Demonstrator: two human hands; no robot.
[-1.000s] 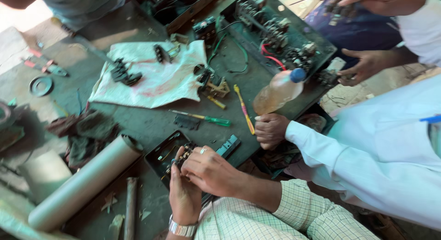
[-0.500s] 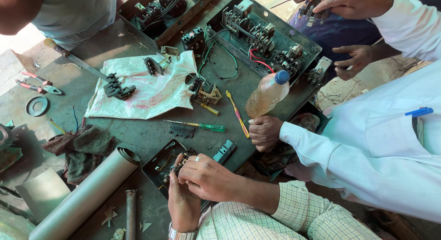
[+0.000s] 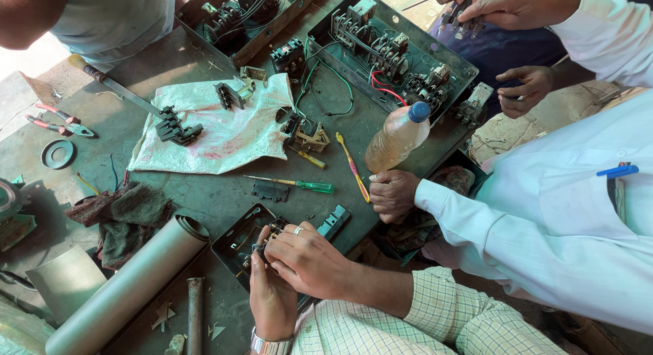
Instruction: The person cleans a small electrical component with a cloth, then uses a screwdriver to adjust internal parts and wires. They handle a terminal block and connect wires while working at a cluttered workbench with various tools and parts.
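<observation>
Both hands, left hand and right hand, were together, clamped on a small black switch part at the 11 o'clock fingertips, over the black tray on the surface.

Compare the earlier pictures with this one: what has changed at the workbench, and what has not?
Little changed. The view drifted, revealing more of the bench's far side. Both hands, left hand and right hand, stay on the small black part. The bottle and green screwdriver stayed put.
</observation>
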